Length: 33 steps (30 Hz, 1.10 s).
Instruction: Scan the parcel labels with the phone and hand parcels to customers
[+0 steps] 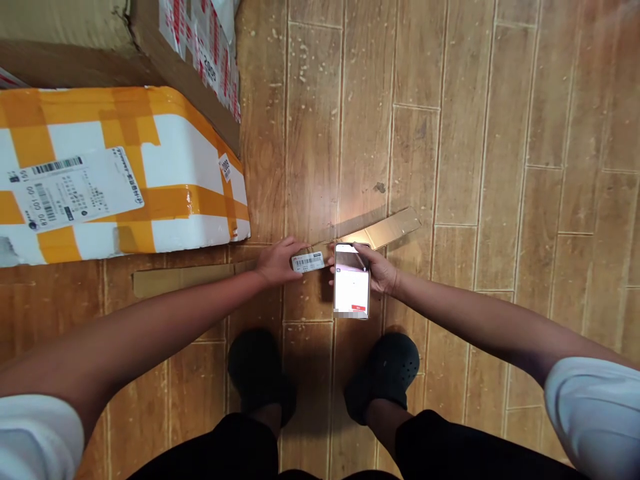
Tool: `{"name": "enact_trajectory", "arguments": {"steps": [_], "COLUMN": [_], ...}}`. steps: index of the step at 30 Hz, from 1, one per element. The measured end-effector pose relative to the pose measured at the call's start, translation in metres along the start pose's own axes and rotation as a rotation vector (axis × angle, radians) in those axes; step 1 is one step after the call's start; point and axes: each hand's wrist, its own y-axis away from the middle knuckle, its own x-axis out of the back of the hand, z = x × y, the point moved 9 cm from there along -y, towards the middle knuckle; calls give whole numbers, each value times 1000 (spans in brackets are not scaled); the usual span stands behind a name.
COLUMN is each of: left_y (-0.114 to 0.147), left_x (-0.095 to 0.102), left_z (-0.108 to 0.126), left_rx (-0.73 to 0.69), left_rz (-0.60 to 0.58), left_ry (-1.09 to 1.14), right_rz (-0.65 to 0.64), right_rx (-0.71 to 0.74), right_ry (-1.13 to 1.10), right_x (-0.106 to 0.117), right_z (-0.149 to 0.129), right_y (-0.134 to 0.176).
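My left hand (280,261) is closed on a long, narrow cardboard package (395,228) that slants up to the right. A white barcode label (308,261) shows on it beside my fingers. Left of that hand, a flat brown cardboard length (185,280) passes behind my forearm; I cannot tell whether it is part of the same package. My right hand (381,268) grips a smartphone (352,283) upright, with its lit screen facing me. Light falls on the cardboard just beyond the phone.
A white box wrapped in orange tape (200,150) stands at the left, bearing a shipping label (80,190). Behind it is a large brown carton (175,73) with red-and-white tape. My dark clogs (260,373) rest on the wood-look floor (490,160).
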Motion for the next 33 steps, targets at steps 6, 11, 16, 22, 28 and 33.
{"name": "enact_trajectory", "arguments": {"steps": [6, 11, 16, 22, 28, 33], "left_y": [0, 0, 1, 2, 2, 4], "left_x": [2, 1, 1, 5, 4, 4], "left_z": [-2, -2, 0, 5, 5, 2], "left_rx": [28, 4, -1, 28, -5, -4], "left_rz": [-9, -9, -11, -19, -8, 4], "left_ry": [-11, 34, 2, -51, -66, -53], "right_rz": [34, 20, 222, 404, 309, 95], "right_rx": [-330, -235, 132, 275, 252, 179], "right_ry": [-244, 62, 1163, 2282, 2441, 2296], "right_x": [-21, -24, -41, -80, -68, -67], "right_z": [66, 67, -10, -50, -45, -87], "right_y": [39, 31, 0, -21, -51, -76]}}
